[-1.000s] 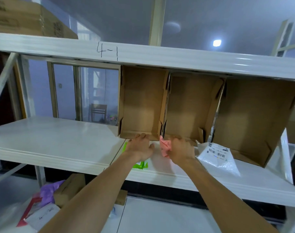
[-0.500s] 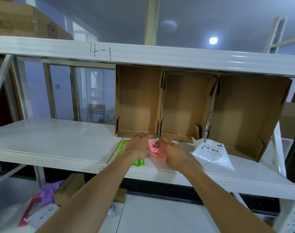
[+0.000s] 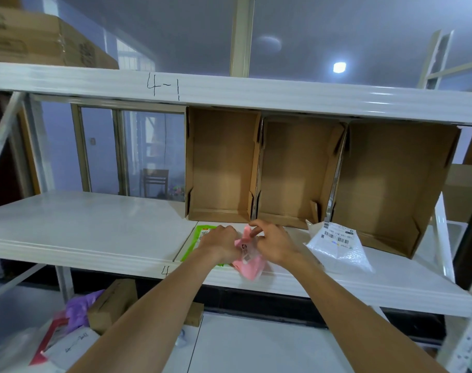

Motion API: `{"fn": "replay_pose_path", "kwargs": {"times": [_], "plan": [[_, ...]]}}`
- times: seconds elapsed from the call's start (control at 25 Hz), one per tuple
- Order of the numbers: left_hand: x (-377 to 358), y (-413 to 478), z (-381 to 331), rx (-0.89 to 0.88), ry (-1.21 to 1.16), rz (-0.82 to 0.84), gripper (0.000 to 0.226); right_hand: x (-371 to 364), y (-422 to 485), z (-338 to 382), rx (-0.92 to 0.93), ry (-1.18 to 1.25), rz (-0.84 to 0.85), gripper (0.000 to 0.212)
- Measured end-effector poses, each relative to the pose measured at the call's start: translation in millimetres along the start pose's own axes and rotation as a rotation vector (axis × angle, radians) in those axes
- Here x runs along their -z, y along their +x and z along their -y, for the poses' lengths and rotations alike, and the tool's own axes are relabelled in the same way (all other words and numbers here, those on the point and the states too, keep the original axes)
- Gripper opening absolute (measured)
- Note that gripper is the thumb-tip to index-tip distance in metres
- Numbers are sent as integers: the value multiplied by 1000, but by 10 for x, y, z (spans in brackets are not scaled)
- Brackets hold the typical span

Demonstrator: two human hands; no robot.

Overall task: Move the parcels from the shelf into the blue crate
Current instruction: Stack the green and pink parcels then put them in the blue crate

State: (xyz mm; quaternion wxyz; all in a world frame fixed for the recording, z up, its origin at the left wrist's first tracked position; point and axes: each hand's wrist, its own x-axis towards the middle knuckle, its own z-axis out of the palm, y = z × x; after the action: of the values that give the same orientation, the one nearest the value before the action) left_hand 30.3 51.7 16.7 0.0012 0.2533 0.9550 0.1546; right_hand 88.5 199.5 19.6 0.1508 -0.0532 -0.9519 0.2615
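A small pink parcel (image 3: 249,261) with a white label hangs over the front edge of the white shelf (image 3: 94,235), held between both hands. My left hand (image 3: 220,242) grips its left side and my right hand (image 3: 276,244) pinches its top right. Under my left hand a green flat parcel (image 3: 199,238) lies on the shelf, partly hidden. To the right a white plastic parcel (image 3: 337,246) with barcode labels rests on the shelf. The blue crate is not in view.
Three open cardboard bins (image 3: 299,170) stand on their sides at the back of the shelf. An upper shelf beam marked "4-1" (image 3: 163,86) runs overhead. On the floor at lower left lie a purple bag (image 3: 80,309), a cardboard box (image 3: 113,302) and papers.
The pink parcel has come forward from the bins to the shelf's front edge, and both hands now hold it. My left hand has moved off the green parcel's middle.
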Motion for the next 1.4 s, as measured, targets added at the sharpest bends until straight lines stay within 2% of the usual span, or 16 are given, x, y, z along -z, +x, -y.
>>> {"fn": "replay_pose_path", "kwargs": {"times": [0.08, 0.16, 0.28, 0.48, 0.6, 0.72, 0.84, 1.0, 1.12, 1.24, 1.28, 1.4], "plan": [[-42, 9, 26, -6, -46, -52, 22, -32, 12, -23, -89, 8, -79, 45], [-58, 7, 33, -9, -113, -148, 17, -30, 18, -61, -216, 60, -58, 46], [12, 29, 64, -8, -207, -227, 25, 8, 36, -94, -371, 282, -7, 48], [131, 113, 117, -3, -314, -322, 23, 39, 27, 2, -384, 444, -97, 30], [121, 116, 130, -9, -346, -413, 34, 8, 45, -50, -497, 528, -118, 24], [10, 98, 114, -68, -255, -372, 37, -83, 69, -171, -570, 583, -50, 22], [-96, 110, 108, -61, -238, -286, 39, -137, 117, -140, -564, 565, -65, 23], [-133, 126, 106, -131, -237, -215, 35, -162, 108, -92, -577, 560, -42, 33], [-105, 94, 91, -193, -280, -256, 42, -156, 60, -119, -562, 533, -89, 21], [-79, 115, 63, -207, -213, -398, 44, -126, 60, -191, -556, 607, -239, 21], [-87, 139, 55, -211, -195, -400, 42, -115, 54, -195, -555, 627, -244, 22], [-214, 201, 10, -201, -145, -236, 40, -115, -28, -176, -499, 362, -133, 33]]}}
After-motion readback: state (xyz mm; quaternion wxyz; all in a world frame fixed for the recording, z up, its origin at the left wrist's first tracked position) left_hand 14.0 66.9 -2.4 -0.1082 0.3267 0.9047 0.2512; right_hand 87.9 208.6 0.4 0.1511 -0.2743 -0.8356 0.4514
